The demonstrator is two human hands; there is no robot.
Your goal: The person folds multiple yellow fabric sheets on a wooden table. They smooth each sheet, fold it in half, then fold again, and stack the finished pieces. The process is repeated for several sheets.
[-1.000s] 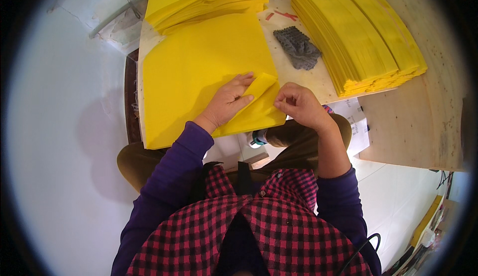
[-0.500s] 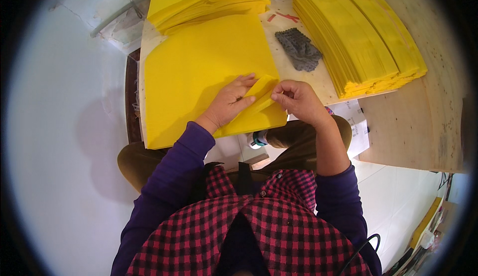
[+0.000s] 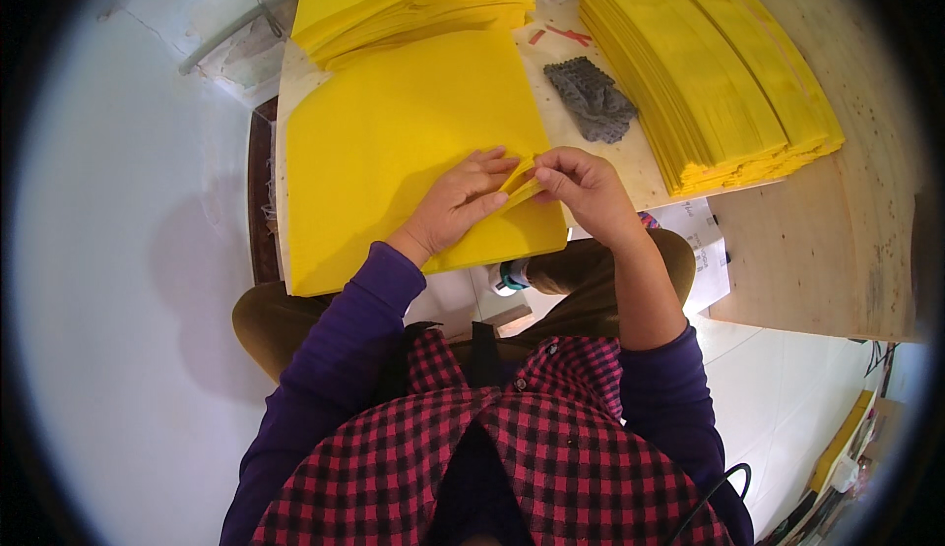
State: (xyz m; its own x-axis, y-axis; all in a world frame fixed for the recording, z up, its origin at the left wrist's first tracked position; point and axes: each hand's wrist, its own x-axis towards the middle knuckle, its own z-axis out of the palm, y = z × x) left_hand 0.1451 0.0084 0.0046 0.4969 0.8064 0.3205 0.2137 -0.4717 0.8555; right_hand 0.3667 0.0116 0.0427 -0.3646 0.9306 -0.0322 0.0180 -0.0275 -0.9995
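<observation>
Pale wooden bench [image 3: 640, 167] carrying a whole lot of yellow, with a bluish-white wall [image 3: 138, 251] off to the left and white floor tiles [image 3: 758, 379] showing at lower right. Quick count: one near stack of yellow sheets [image 3: 394, 142] right in front of the person, one far stack [image 3: 413, 0] just behind it, and at least two long piles [image 3: 689, 64] side by side on the right; can't count the sheets. Also one crumpled grey cloth [image 3: 591, 100] between the near stack and the long piles, plus a few red scraps [image 3: 568, 34] behind it.

As for the hands: left hand [image 3: 453, 201] is pretty much flat on the near stack, fingers loosely spread, thumb out toward a lifted flap [image 3: 519, 192] near the stack's right edge. Right hand [image 3: 588, 192] is closed down to a narrow thumb-and-finger pinch on that flap. Its other fingers are curled in.
</observation>
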